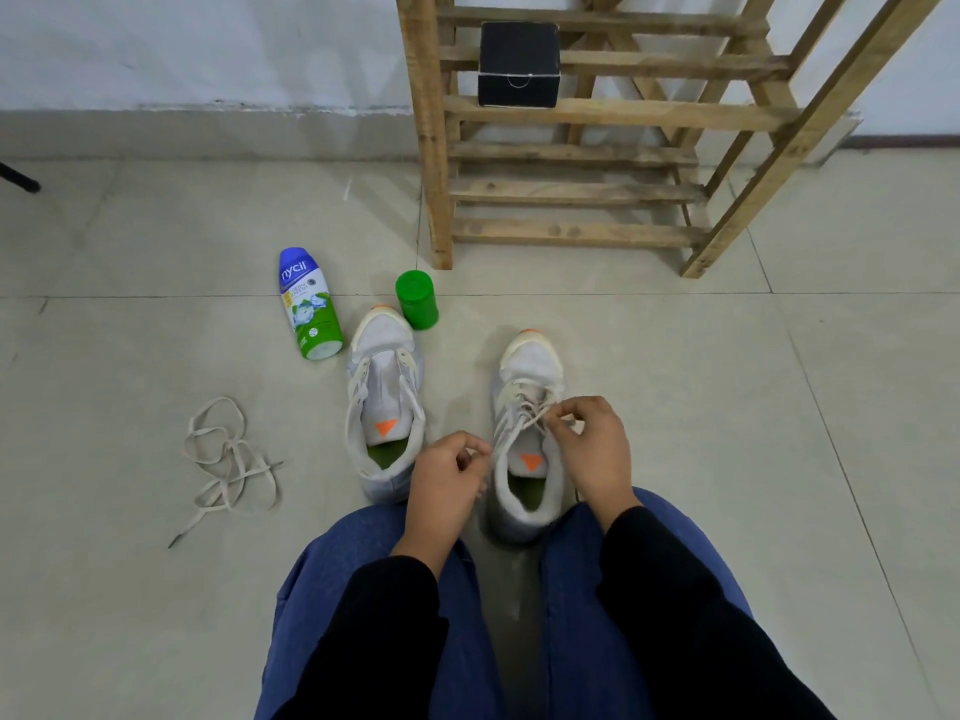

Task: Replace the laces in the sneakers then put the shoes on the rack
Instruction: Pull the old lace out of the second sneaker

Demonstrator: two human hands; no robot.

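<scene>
Two white sneakers with orange toe tips stand on the tiled floor in front of my knees. The left sneaker (383, 387) has no lace and its tongue lies open. The right sneaker (530, 366) carries a cream lace (511, 433). My right hand (589, 449) pinches that lace over the eyelets. My left hand (449, 485) pinches the lace's other end, just left of the shoe's collar. A loose cream lace (228, 465) lies tangled on the floor at the left. The wooden rack (571, 194) stands beyond the shoes against the wall.
A blue and green powder bottle (310, 304) lies on the floor left of the left sneaker. A green cylindrical container (416, 299) stands by that shoe's toe. A black box (518, 65) sits on a rack shelf. A dark tripod foot (21, 180) shows at the far left.
</scene>
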